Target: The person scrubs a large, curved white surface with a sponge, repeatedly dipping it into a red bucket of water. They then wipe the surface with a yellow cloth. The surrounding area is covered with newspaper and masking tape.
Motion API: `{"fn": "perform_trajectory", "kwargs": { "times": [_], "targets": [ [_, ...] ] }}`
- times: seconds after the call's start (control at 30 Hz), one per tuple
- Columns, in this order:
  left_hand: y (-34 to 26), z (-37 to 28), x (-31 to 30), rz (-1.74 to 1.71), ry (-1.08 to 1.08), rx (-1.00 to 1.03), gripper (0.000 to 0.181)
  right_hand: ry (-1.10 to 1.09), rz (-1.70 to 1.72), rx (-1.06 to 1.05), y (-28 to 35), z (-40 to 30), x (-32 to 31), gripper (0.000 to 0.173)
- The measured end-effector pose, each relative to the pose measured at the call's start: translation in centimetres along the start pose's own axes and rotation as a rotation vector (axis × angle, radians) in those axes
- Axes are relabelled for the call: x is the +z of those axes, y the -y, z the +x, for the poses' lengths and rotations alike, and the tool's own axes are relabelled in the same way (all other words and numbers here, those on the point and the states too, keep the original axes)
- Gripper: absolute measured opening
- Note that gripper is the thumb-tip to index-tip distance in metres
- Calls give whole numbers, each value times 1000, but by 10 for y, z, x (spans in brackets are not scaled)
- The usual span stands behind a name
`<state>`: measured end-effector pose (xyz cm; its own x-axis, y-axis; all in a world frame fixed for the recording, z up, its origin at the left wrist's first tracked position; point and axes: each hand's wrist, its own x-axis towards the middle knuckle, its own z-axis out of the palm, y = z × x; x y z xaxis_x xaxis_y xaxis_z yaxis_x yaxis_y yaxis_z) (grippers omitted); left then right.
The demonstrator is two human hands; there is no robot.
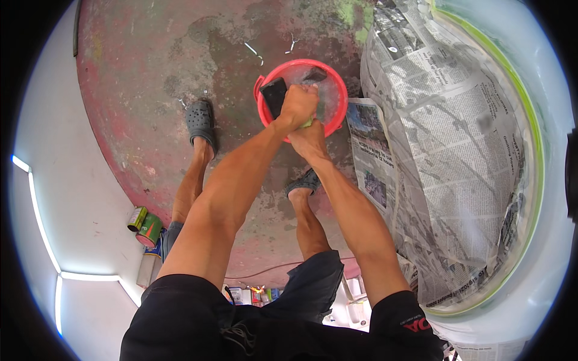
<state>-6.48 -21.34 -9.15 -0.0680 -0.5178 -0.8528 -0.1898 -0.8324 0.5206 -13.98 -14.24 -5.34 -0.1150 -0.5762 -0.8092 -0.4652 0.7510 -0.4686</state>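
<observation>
A red plastic bucket (342, 106) of cloudy water stands on the floor before me. Over it my left hand (300, 104) and my right hand (310, 141) are clenched close together, the left farther out. Both grip a yellow-green cloth (309, 122), of which only a small bit shows between them; the rest is hidden in the fists. A black rectangular block (274, 95) leans inside the bucket's left rim, beside my left hand. Another dark block (315, 74) lies at the far side of the bucket, partly in the water.
Newspaper sheets (456, 135) cover a rounded section of a pale vehicle body (553, 180) on the right, edged with green masking tape (535, 122). Cans (150, 229) stand by the left wall. A thin hose or cord (266, 270) crosses the floor behind me. My clog (200, 119) is left of the bucket.
</observation>
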Motion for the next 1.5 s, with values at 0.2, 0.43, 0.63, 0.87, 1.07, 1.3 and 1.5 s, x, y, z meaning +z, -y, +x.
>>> {"fn": "perform_trajectory", "kwargs": {
  "times": [0.2,0.43,0.63,0.87,1.07,1.3,1.5],
  "targets": [
    [-3,0,13,339,-228,91,46,-23,-149,-142,-23,16,6,53],
    [23,-27,-32,67,-152,217,56,-96,214,-225,13,-69,-24,53],
    [-47,-142,-79,205,-10,468,58,-273,294,-221,23,-147,-54,68],
    [-181,-282,-146,758,75,819,86,-712,614,-214,162,-235,-121,38],
    [-273,-346,-190,492,385,502,72,-781,497,-120,205,-309,-177,44],
    [-315,-438,-138,28,702,627,37,-653,1214,79,179,-352,-208,54],
    [-296,-493,-42,-149,852,504,47,14,1771,-486,185,-406,-180,79]
  ]
}}
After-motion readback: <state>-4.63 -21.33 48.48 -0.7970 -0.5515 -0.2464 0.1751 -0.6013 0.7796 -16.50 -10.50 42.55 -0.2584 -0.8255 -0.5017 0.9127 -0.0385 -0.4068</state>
